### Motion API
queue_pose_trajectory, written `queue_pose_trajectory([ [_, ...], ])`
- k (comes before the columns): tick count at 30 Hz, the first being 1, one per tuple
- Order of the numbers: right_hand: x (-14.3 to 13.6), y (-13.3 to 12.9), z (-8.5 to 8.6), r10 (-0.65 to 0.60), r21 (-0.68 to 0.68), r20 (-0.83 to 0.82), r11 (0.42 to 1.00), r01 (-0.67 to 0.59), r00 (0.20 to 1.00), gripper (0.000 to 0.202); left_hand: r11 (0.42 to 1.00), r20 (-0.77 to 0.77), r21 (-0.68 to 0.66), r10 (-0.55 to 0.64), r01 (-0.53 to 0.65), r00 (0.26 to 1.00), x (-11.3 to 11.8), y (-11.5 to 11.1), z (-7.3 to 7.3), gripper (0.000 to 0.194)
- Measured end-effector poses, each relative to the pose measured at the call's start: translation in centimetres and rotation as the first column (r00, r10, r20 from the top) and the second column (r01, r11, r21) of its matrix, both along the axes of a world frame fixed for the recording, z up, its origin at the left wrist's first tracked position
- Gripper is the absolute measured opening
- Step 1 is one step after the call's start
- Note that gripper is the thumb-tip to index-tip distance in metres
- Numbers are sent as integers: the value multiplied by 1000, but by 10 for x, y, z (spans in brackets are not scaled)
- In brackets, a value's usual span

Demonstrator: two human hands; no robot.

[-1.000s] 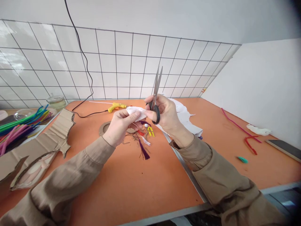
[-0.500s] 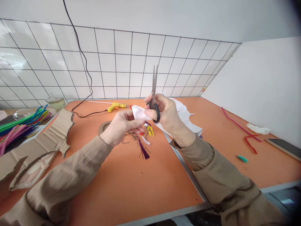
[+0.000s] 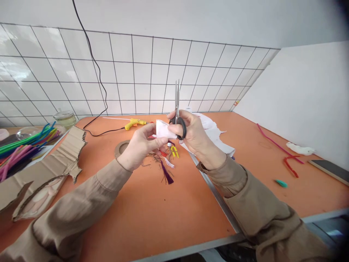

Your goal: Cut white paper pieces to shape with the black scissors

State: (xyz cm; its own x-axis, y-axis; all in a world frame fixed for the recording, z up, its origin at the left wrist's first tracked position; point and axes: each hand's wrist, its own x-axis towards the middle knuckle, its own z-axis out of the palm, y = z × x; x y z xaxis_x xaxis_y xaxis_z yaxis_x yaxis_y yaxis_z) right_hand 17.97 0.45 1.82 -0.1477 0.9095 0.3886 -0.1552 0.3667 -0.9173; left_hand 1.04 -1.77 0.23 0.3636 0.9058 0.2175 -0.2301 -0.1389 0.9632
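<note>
A small piece of white cloth (image 3: 162, 129) is held up between the two hands, above the table (image 3: 163, 218). The left hand (image 3: 140, 143) pinches its left side between thumb and fingers; the right hand (image 3: 195, 133) grips scissors (image 3: 177, 102) by their black handles, blades pointing up and slightly parted, its thumb against the cloth's right side.

At the far left stands a clear glass jar (image 3: 64, 118) with yellowish contents; nearby lies a bundle of coloured pipe cleaners (image 3: 25, 143).

Just below the hands are a purple tassel (image 3: 167, 173) and a yellow U-shaped piece (image 3: 175, 152), partly crowded by scraps. A larger white cloth (image 3: 218, 142) lies behind the right hand, partly hidden by it. A yellow glue gun (image 3: 134, 124) rests beyond the left hand, and torn cardboard (image 3: 65, 149) lies to its left.
</note>
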Motion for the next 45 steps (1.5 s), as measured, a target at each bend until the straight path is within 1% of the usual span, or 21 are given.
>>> queue_pose_trajectory([
  [2, -1, 0, 0, -61, -30, -44, 998, 60, 997, 26, 990, -28, 75, 125, -122, 992, 3, -3, -1, 46],
  [4, -3, 0, 0, -102, -52, -63, 994, 99, 993, 25, 958, -105, 140, 267, -251, 958, 7, -6, -3, 54],
  [6, -5, -1, -1, -108, -60, -64, 993, 105, 992, 26, 913, -159, 222, 380, -342, 911, 11, -8, -5, 53],
  [7, -6, -1, -2, -96, -61, -63, 994, 92, 993, 27, 897, -167, 257, 407, -359, 898, 12, -9, -6, 48],
  [8, -7, -2, -3, -76, -62, -62, 995, 72, 995, 28, 890, -164, 280, 414, -360, 895, 13, -9, -7, 43],
  [10, -9, -3, -5, -32, -61, -70, 998, 28, 997, 31, 901, -132, 283, 377, -330, 917, 14, -9, -8, 30],
  [14, -11, -2, -8, 12, -56, -107, 998, -18, 994, 34, 953, -22, 189, 247, -239, 969, 13, -7, -7, 16],
  [16, -10, -1, -9, 12, -50, -120, 999, -18, 993, 35, 973, 13, 118, 197, -197, 980, 12, -7, -6, 14],
  [18, -9, 2, -9, 10, -48, -130, 999, -16, 991, 35, 984, 27, 74, 158, -159, 987, 13, -7, -5, 17],
  [21, -8, 4, -10, 13, -55, -137, 998, -20, 990, 35, 989, 40, 73, 126, -129, 991, 13, -8, -6, 24],
  [24, -8, 4, -10, 21, -48, -137, 998, -28, 990, 35, 989, 49, 61, 134, -137, 990, 13, -7, -8, 29],
  [27, -9, 4, -10, 30, -49, -113, 998, -36, 993, 36, 984, 55, 39, 170, -172, 984, 13, -5, -10, 34],
  [32, -8, 3, -10, 35, -47, -47, 998, -37, 998, 36, 979, 61, 41, 195, -197, 979, 12, -4, -10, 31],
  [36, -6, 2, -9, 54, 3, -10, 999, -54, 998, 33, 976, 149, -26, 216, -214, 965, 12, -4, -9, 23],
  [40, -5, 0, -6, 30, 80, 43, 996, -34, 999, 30, 970, 260, -90, 243, -228, 934, 16, -5, -10, 29],
  [43, -3, 0, -3, 16, 125, 80, 992, -26, 997, 28, 958, 288, -131, 281, -253, 916, 16, -3, -11, 31],
  [45, -2, -1, -2, 16, 131, 96, 991, -28, 995, 28, 950, 292, -164, 304, -265, 907, 13, 0, -12, 30],
])
